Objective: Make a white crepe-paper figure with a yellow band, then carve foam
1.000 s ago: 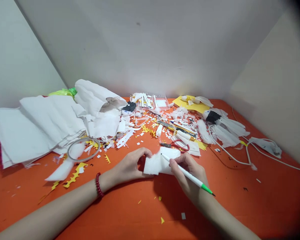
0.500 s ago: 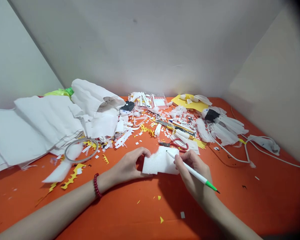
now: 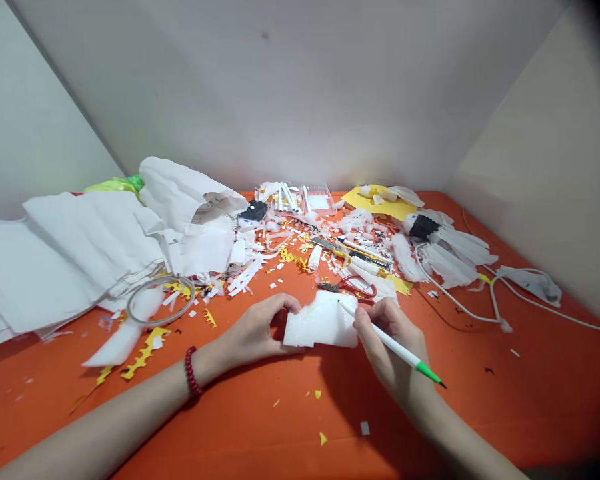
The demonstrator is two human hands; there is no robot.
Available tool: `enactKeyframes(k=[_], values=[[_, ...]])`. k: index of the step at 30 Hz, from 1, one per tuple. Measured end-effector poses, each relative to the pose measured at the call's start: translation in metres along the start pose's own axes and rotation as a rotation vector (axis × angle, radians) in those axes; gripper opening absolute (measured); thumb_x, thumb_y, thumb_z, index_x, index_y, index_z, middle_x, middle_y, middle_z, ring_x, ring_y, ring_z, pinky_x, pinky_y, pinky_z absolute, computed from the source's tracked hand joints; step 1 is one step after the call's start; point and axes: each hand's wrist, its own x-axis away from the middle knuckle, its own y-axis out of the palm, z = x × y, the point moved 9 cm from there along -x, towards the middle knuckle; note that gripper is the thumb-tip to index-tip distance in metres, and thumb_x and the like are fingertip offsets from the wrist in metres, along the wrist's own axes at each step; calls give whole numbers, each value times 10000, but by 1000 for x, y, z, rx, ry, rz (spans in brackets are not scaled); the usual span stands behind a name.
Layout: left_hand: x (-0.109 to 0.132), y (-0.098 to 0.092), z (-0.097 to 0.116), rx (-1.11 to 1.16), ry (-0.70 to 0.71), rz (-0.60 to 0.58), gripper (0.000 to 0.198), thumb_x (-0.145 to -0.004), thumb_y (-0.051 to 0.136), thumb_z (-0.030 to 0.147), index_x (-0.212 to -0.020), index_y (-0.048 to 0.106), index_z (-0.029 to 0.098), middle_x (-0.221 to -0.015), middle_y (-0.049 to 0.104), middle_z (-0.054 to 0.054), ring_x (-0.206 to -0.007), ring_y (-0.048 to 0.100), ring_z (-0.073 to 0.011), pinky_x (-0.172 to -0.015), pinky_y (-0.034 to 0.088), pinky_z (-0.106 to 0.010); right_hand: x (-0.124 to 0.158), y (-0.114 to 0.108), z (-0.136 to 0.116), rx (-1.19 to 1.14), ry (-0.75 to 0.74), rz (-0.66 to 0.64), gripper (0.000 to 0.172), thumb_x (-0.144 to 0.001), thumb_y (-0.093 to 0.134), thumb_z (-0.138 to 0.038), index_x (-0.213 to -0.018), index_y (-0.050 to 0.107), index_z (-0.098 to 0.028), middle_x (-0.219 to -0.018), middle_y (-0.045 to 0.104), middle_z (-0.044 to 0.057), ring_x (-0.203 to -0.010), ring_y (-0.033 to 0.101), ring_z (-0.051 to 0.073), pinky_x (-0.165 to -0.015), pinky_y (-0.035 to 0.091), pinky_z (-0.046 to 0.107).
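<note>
A white foam piece [image 3: 323,323] with a notched upper left edge is pinched at its left end by my left hand [image 3: 260,328], which has a red bead bracelet at the wrist. My right hand [image 3: 393,347] is closed around a white marker [image 3: 397,348] with a green band. The marker's dark tip is over the upper right part of the foam, at or very near its surface. Just behind the foam lie red-handled scissors [image 3: 357,286].
White sheets [image 3: 80,250] and a clear ring [image 3: 161,322] lie on the left. Behind the scissors are a yellow cutter [image 3: 337,249] and many scraps. White cable [image 3: 460,311] curls at the right. Yellow bits dot the orange table [image 3: 250,427].
The marker tip and my right hand have shifted slightly to the right over the foam. My left hand keeps its hold on the foam. The view has moved a little.
</note>
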Motion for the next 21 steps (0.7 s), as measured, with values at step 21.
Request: enactKeyframes(k=[21], values=[[-1,-2,3,20,41,4,419,-687,726,395,-976,514,179,-990,615,-47,-860,588,-175,-763,475,-289,18,3,-45,342,-755,-116,402,-892,440,-464,-1090,586,-146,-776,648,76,-737,581,171,-663,482,264]])
